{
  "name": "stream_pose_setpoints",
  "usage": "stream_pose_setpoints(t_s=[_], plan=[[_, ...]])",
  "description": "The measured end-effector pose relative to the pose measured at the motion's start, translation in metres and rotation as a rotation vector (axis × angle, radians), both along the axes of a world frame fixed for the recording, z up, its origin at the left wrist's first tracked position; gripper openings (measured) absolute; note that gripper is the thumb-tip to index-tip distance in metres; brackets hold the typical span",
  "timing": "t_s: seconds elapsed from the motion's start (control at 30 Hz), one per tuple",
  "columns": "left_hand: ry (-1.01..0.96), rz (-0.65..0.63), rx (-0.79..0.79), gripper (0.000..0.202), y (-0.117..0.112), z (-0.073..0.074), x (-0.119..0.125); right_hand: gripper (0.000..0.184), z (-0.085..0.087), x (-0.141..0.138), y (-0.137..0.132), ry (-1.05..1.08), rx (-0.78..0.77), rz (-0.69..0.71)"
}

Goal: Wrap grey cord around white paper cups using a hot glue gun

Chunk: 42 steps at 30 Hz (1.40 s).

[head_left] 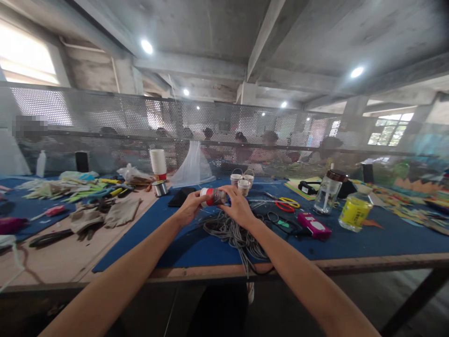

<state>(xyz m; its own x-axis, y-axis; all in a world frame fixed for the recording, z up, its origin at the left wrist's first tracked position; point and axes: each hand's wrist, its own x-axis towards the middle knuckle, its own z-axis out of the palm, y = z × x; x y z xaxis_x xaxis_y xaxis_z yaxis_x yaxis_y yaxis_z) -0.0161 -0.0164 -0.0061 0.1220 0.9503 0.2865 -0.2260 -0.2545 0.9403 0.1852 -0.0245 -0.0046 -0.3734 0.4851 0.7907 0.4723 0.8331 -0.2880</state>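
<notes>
Both hands hold a small clear container with a white and red end (213, 197), lying sideways above the blue mat (351, 238). My left hand (189, 207) grips its capped left end. Fingers of my right hand (239, 206) are wrapped round its right end. Just below the hands lies a tangled bundle of grey cables (234, 234) that trails over the table's front edge.
Three small white cups (242, 181) stand behind the hands. Scissors (285, 204), a pink box (314, 225), a clear jar (327, 192) and a yellow-labelled bottle (355, 213) sit to the right. Gloves (105, 215) and tools lie left. A perforated screen (245, 131) backs the table; people sit beyond.
</notes>
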Motion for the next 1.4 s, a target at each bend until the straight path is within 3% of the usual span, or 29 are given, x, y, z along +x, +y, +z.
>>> stream_pose_setpoints(t_s=[0.73,1.0,1.4], plan=[[0.059,0.072,0.075,0.024,-0.0006,-0.0004,0.0043,0.050,-0.0005,-0.0026,-0.0044,-0.066,0.076,-0.050],[-0.008,0.003,0.077,0.026,-0.0024,0.0015,0.0033,0.053,0.0029,-0.0012,-0.0070,-0.064,0.073,-0.051],[0.038,0.047,0.086,0.025,-0.0018,0.0013,0.0053,0.053,0.0013,-0.0035,-0.0070,-0.073,0.084,-0.056]])
